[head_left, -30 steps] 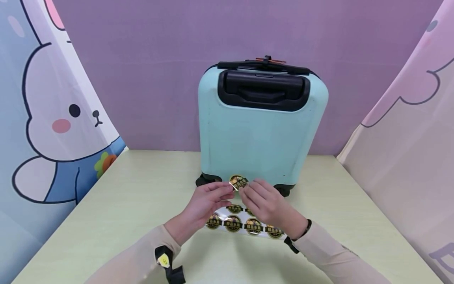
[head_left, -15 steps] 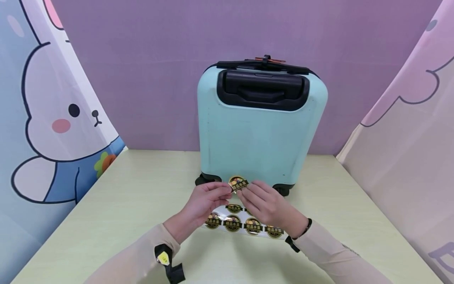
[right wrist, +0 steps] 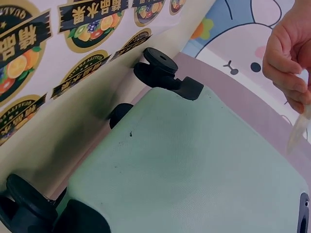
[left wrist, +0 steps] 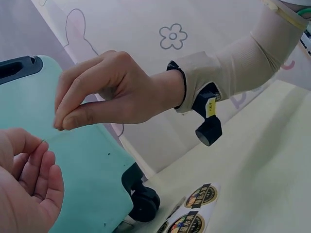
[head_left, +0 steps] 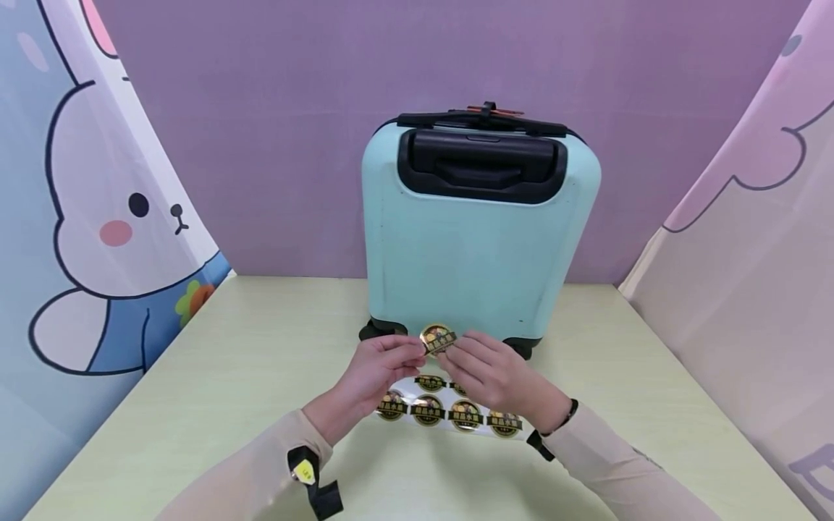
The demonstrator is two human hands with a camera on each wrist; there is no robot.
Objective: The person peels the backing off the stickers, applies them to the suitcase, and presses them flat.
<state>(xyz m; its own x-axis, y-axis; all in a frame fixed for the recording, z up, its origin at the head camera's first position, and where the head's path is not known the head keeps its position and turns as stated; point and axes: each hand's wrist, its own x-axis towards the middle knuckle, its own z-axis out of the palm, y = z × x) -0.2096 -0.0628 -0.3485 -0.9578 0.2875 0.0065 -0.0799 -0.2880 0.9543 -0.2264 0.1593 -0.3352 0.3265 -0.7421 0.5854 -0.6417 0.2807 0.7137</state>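
Note:
A round black-and-gold sticker (head_left: 438, 339) is held up between both hands, in front of the suitcase's lower edge. My left hand (head_left: 374, 373) pinches its left side between thumb and fingertips. The thumb and fingers of my right hand (head_left: 491, 373) pinch at its right side; this hand covers part of the edge. From the left wrist, my right hand (left wrist: 104, 92) appears with the thumb against the fingertips, the sticker showing only as a thin edge. Below the hands, a sheet of matching stickers (head_left: 428, 410) lies on the table, partly hidden by the right hand.
A mint-green suitcase (head_left: 476, 260) stands upright behind the hands, with black wheels (head_left: 380, 329) and a black handle recess (head_left: 482, 165). The pale table (head_left: 287, 325) spreads around it. A purple backdrop (head_left: 274, 145) and printed side curtains (head_left: 117, 188) enclose it.
Between the fingertips the sticker has tilted slightly, and more of its round face now shows. The right wrist has shifted a little to the right. Suitcase and sheet stay put.

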